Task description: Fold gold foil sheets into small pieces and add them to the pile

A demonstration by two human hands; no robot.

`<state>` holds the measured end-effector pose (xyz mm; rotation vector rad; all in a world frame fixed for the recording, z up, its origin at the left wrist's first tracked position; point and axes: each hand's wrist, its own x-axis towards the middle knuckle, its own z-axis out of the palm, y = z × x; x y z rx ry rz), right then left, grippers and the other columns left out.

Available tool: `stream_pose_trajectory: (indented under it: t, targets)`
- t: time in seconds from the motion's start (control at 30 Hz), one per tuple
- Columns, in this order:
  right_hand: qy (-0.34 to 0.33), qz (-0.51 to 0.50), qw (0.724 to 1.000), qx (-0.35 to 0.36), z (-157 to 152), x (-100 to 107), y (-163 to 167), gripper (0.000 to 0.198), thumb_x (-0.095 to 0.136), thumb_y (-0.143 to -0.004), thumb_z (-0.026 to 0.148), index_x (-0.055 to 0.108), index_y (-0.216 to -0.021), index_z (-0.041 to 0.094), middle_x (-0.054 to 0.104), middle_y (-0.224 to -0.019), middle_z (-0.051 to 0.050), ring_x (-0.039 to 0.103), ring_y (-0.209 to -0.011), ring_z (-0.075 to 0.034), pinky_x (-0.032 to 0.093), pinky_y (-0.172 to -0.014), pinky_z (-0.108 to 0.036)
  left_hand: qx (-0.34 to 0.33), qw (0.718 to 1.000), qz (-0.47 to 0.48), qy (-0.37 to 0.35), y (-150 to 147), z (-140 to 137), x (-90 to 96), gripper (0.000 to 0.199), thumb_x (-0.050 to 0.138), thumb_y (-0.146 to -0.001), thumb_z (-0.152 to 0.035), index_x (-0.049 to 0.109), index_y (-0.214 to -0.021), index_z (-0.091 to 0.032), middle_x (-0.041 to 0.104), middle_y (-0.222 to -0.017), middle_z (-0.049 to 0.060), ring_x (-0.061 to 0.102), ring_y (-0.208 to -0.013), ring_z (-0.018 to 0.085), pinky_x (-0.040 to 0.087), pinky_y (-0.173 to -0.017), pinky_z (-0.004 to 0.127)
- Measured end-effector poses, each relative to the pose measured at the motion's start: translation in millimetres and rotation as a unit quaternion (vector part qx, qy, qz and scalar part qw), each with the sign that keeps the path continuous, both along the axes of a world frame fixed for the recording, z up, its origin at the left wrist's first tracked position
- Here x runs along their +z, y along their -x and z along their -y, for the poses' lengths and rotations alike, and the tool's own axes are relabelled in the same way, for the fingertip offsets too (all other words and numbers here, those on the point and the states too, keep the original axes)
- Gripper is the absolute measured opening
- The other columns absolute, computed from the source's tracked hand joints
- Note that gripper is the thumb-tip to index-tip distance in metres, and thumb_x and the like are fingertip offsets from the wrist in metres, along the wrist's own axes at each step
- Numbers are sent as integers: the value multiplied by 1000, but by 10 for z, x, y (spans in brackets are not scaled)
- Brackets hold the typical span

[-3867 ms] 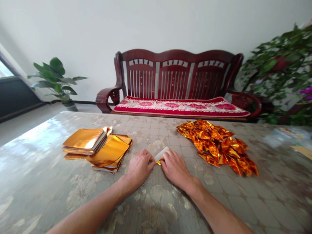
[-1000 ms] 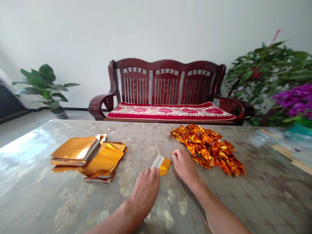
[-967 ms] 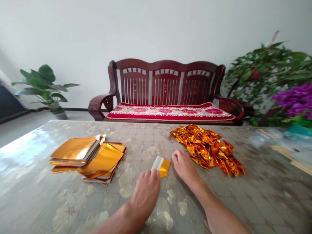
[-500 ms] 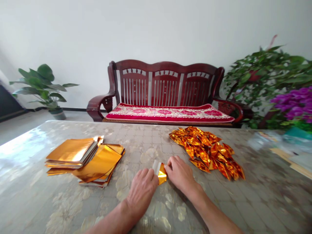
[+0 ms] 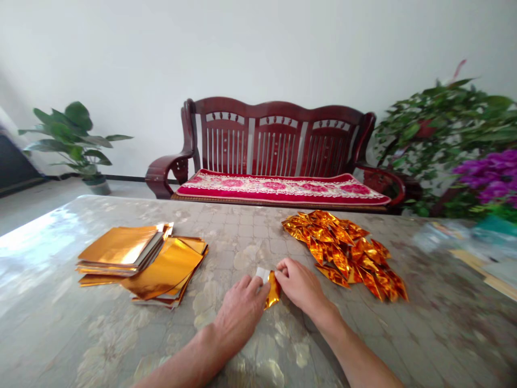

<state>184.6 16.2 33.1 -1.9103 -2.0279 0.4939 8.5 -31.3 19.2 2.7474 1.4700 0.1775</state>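
Note:
A partly folded sheet of gold foil paper [image 5: 273, 291] lies on the table between my hands, its pale backing showing at the upper left. My left hand [image 5: 243, 304] presses on its left side with curled fingers, hiding part of it. At the upper right edge, my right hand [image 5: 298, 283] pinches the foil between thumb and fingers. To the left lie stacks of flat gold foil sheets [image 5: 165, 269], some fanned askew. Right of my right hand is a heap of folded foil pieces [image 5: 343, 248], pointed and crumpled.
The table [image 5: 226, 231] has a patterned, glossy cover. Clear plastic wrapping [image 5: 440, 237] lies at its right end. Behind stands a dark wooden bench [image 5: 277, 137] with a red floral cushion [image 5: 283, 188]. Potted plants [image 5: 76, 140] and purple flowers [image 5: 490, 175] flank it.
The foil between my hands looks narrower, its gold part turned over further. My left hand has slid slightly right over it. The view has shifted a little.

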Motion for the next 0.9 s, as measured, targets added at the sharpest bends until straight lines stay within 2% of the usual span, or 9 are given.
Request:
stream_pose_trajectory:
  t: [0.2,0.43,0.6,0.73,0.9]
  targets:
    - [8,21,1000,12,5,38,25,12,53,-87,20,63,-80,21,69,-87,-3,62,-79,-15,32,-64,-25,19,1000,0,13,-51,22,-2,24,53,-95,-18,56,-118,-23,60,-111,5,57,-97,23,54,-81,33]
    - [-9,34,999,9,35,17,25,9,54,-86,22,62,-80,22,69,-85,0,61,-75,-15,28,-60,-26,29,1000,-1,10,-112,101,-66,29,49,-95,-13,55,-122,-21,58,-114,7,56,-99,24,54,-84,36]
    - [21,4,1000,3,19,43,7,11,57,-85,26,66,-90,24,73,-84,1,64,-76,-15,29,-59,-25,11,1000,-5,6,-127,132,-96,25,49,-95,-13,58,-118,-19,59,-115,7,56,-100,24,53,-85,37]
    - [27,26,999,8,37,61,45,12,57,-85,30,68,-82,25,73,-81,0,64,-74,-16,27,-57,-26,-7,1000,-23,1,-136,153,-59,21,51,-96,-14,61,-114,-19,61,-115,7,56,-103,24,52,-85,36]
    - [5,31,999,2,68,27,105,14,59,-85,33,67,-76,25,73,-78,2,62,-71,-16,26,-57,-26,-46,998,-44,-14,-138,166,13,16,52,-97,-18,64,-108,-18,62,-118,8,56,-106,25,51,-83,36]
